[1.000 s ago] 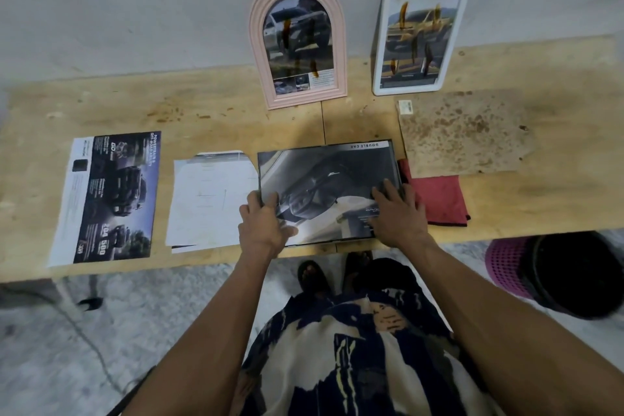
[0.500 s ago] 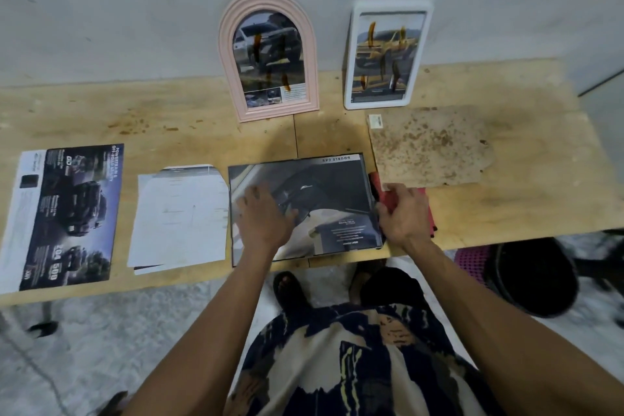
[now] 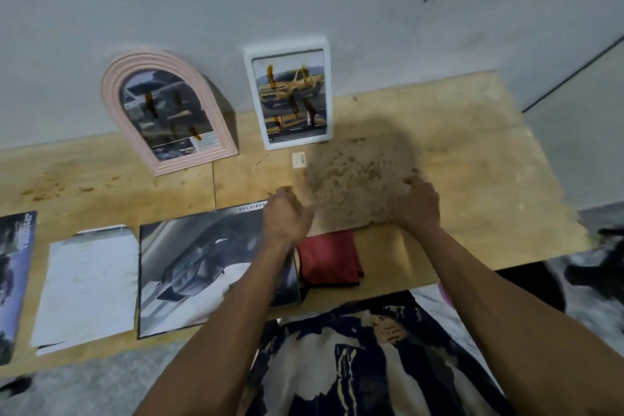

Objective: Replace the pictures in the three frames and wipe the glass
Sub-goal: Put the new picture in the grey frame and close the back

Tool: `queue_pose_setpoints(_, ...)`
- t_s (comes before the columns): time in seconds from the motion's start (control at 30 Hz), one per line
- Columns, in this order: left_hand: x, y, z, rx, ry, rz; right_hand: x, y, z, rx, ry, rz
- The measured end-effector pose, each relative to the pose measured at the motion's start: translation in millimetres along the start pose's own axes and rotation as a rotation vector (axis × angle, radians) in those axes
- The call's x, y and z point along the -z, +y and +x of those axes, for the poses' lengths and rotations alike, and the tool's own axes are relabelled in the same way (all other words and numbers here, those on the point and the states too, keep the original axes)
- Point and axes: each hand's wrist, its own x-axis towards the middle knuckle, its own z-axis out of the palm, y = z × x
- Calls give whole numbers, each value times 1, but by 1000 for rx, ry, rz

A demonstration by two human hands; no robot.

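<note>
Reaching forward, both hands have left the dark car picture lying flat on the bench and have come to the brown speckled backing board beyond it; a second ago they were pressing that picture down. This is judged to mark the picture as laid out and the board as the next piece wanted for the third frame.

Items, largest first:

- Pale wooden bench (image 3: pixel 472 132), one, under both hands.
- Dark rectangular car picture (image 3: pixel 202 267), one, flat beneath the left forearm.
- Brown speckled backing board (image 3: pixel 354 186), one, flat between the two hands. No frame is seen around it.
- White paper sheets (image 3: pixel 87 280), a small stack, count not clear, well left of the left hand.
- Printed car poster (image 3: pixel 13 267), one, farthest left, cut by the edge.
- Pink arched frame (image 3: pixel 111 101), one, leaning on the wall beyond the left hand, picture fitted, orange streaks on the glass.
- White rectangular frame (image 3: pixel 329 91), one, leaning beyond and between the hands, likewise streaked.
- Red folded cloth (image 3: pixel 327 257), one, between the forearms, untouched.
- Small white tag (image 3: pixel 299 159), one, just beyond the board's left corner.

Left hand (image 3: pixel 285 216): fingers curled at the board's left edge; a grip cannot be confirmed. Right hand (image 3: pixel 418 206): fingers bent over the right edge, apparently gripping it. The hands are apart, a board's width between them.
</note>
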Motion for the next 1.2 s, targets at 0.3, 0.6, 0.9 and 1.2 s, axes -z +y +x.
queue_pose_setpoints(0.3, -37, 40, 32, 303, -28, -65, 24, 20, 57, -58, -116, 27)
queue_pose_setpoints(0.6, -37, 55, 37, 406, 68, -84, 27, 22, 80, -197, -70, 165)
queue_pose_setpoints(0.9, -26, 30, 12, 492, 194, -485, 24, 6, 55, -308, -21, 315)
queue_pose_setpoints(1.2, 66, -71, -26, 440, 265, -541, -29, -64, -17, -159, -133, 512)
